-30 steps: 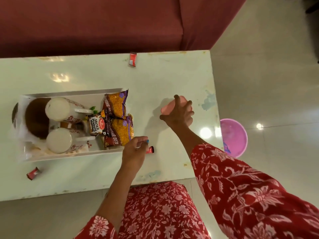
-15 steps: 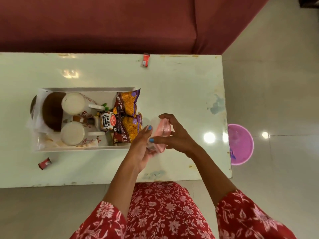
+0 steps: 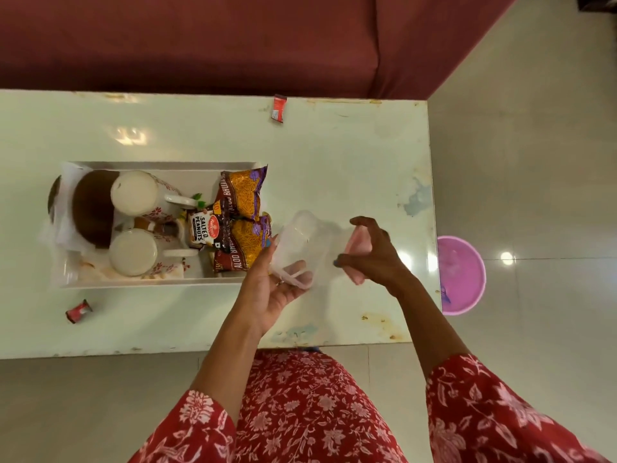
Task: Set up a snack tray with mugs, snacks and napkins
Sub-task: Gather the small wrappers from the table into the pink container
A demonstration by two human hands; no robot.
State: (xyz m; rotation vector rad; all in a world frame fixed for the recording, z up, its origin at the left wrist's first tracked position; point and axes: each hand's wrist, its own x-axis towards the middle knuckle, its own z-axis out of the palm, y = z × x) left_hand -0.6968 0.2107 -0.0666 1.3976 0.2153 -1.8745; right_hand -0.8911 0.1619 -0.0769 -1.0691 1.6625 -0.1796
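A white tray [image 3: 160, 166] on the pale table holds two white floral mugs [image 3: 135, 193] [image 3: 133, 252], a brown bowl [image 3: 91, 208] on white napkins [image 3: 65, 182], a salted peanuts pack [image 3: 202, 228] and two orange snack bags [image 3: 242, 195] [image 3: 243, 247]. Just right of the tray, my left hand [image 3: 270, 295] holds a clear plastic container [image 3: 298, 248] above the table. My right hand [image 3: 372, 252] grips its pink lid [image 3: 355, 243], pulled apart from the container.
A red sachet [image 3: 278, 108] lies at the table's far edge and another red wrapper [image 3: 78, 310] near the front left. A maroon sofa [image 3: 233, 38] stands behind the table. A pink bucket [image 3: 462, 275] sits on the floor to the right.
My right hand lifted the pink-lidded container from the table and brought it to my left hand. The lid has now come off, with the clear container in my left hand.
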